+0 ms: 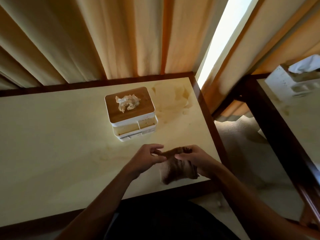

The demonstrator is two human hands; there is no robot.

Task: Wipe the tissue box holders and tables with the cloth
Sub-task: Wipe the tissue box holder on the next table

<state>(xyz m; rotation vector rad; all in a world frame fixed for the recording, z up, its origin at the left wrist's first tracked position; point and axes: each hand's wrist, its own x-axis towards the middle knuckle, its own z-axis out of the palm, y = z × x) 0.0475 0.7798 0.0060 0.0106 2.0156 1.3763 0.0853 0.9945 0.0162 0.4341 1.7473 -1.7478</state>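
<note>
A white tissue box holder (pixel 138 122) with a wooden lid and a crumpled tissue poking out stands on the cream table (pixel 57 139), toward its far right. Nearer to me, both hands hold a brown folded cloth (pixel 174 168) just above the table's front right part. My right hand (pixel 192 158) grips the cloth's top edge, thumb on top. My left hand (pixel 147 158) pinches the cloth's left end with curled fingers. A second tissue box holder (pixel 284 80) sits on another table (pixel 297 118) at the right edge of view.
Beige curtains (pixel 103 40) hang behind both tables, with a bright gap of window between them. A wet-looking patch (pixel 173 101) marks the tabletop right of the holder. Dark wooden rims edge both tables. Carpeted floor (pixel 242 153) shows in the gap between them.
</note>
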